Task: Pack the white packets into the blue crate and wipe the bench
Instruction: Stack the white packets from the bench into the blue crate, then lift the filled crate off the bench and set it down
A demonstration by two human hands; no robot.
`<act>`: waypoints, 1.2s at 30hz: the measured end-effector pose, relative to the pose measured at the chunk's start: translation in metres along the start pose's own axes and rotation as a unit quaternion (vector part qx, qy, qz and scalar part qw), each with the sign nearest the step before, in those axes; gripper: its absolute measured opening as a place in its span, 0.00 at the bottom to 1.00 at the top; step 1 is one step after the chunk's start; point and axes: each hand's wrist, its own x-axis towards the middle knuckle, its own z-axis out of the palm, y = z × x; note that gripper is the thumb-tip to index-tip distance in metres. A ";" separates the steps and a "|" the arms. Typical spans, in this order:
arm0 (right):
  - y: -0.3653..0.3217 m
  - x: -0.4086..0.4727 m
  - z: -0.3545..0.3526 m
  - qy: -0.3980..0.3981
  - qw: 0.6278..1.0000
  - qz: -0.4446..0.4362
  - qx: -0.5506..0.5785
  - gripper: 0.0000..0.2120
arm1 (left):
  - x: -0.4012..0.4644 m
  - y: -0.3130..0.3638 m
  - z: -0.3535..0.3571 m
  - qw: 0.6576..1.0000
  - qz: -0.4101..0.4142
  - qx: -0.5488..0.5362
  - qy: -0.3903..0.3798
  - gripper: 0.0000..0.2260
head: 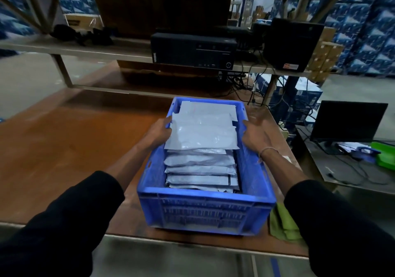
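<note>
A blue crate stands on the brown bench near its front edge. Inside lie several white packets, stacked and overlapping. The top packet sits over the far half of the crate. My left hand grips the left edge of that top packet, thumb on top. At the crate's right wall, my right hand is beside the packet's right edge; its fingertips are hidden behind the packet. A green cloth lies on the bench right of the crate.
A metal shelf crosses behind the bench and carries a black computer case and a black box. Cables hang at the back right. A side table on the right holds a dark monitor and green items.
</note>
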 end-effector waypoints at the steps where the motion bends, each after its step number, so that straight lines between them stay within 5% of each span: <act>1: -0.003 -0.005 -0.002 0.002 1.000 0.003 -0.003 0.27 | -0.008 0.002 -0.005 1.000 0.004 0.001 0.004 0.26; 11: -0.029 -0.093 -0.029 0.051 0.997 0.037 0.032 0.33 | -0.094 0.017 -0.047 0.996 0.081 -0.047 0.010 0.19; 19: -0.036 -0.204 -0.062 0.092 0.992 0.090 0.009 0.27 | -0.163 0.037 -0.053 0.990 0.131 -0.043 0.007 0.16; 36: 0.100 -0.398 -0.145 0.192 0.949 0.249 -0.003 0.24 | -0.247 0.176 0.070 0.953 0.273 -0.047 -0.121 0.18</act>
